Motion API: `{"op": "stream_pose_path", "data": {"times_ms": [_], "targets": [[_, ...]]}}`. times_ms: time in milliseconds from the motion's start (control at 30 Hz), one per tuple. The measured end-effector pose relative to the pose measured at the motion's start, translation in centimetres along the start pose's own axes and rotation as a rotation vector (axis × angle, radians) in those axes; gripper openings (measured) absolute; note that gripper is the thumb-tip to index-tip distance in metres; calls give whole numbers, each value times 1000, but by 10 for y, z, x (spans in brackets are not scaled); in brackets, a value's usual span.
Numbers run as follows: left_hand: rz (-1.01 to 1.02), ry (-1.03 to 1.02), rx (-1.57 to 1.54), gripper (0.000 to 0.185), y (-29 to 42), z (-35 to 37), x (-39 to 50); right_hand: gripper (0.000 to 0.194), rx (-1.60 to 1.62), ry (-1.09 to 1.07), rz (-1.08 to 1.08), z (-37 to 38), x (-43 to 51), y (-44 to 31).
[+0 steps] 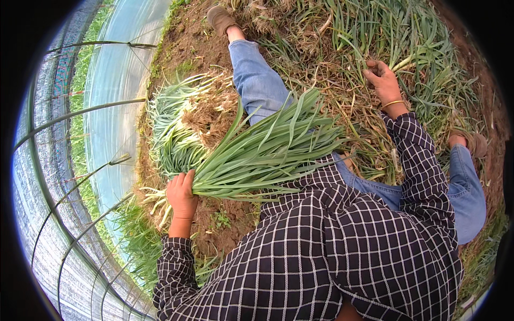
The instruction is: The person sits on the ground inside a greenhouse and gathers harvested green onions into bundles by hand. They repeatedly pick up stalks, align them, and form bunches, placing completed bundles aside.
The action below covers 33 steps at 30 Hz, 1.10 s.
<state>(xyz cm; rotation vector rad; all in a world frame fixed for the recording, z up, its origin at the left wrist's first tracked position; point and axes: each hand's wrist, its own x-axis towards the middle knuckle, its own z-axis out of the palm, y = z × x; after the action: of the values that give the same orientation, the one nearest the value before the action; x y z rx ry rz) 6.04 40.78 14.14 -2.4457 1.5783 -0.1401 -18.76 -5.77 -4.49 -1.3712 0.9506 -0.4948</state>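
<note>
My left hand (182, 196) is closed around a bunch of long flat green leaves (265, 148), which look like green garlic or leek. The leaves fan out to the right over my thigh and shirt front. Pale stems (158, 202) with roots show on the other side of that hand, partly hidden by it. At the upper right, my right hand (383, 82) has its fingers curled together beside a heap of green plants (401, 28). A thin leaf runs close to the fingertips; whether they pinch it is unclear. A white stalk (403, 63) lies just beyond the knuckles.
Stacked plants (176, 132) with white stems and brown roots (211, 112) lie left of my bent leg (261, 76). Dry leaf litter (345, 96) covers the ground between my legs. Plastic sheeting (120, 68) and thin hoops (84, 114) border the left side.
</note>
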Motion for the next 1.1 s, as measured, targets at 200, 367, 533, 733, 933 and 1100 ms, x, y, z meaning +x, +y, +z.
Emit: {"op": "stream_pose_path", "data": {"times_ms": [200,367,533,733,933,1100], "targets": [[-265,110,-155,35,-46,-24,28,50,61,126,146,-23,-4,28],[-814,377,-700,40,-136,-53,25,34,73,193,250,-40,-8,52],[-1299,686,-1240,26,-202,-14,-7,31,-283,100,2,-28,-18,55],[-1570,563,-1651,37,-217,73,-25,40,-795,-85,-242,20,-9,46],[-1544,160,-968,91,-185,120,23,60,-1148,-184,-146,56,-21,65],[-791,548,-960,66,-120,96,168,58,-877,-894,-21,92,-85,62]]}}
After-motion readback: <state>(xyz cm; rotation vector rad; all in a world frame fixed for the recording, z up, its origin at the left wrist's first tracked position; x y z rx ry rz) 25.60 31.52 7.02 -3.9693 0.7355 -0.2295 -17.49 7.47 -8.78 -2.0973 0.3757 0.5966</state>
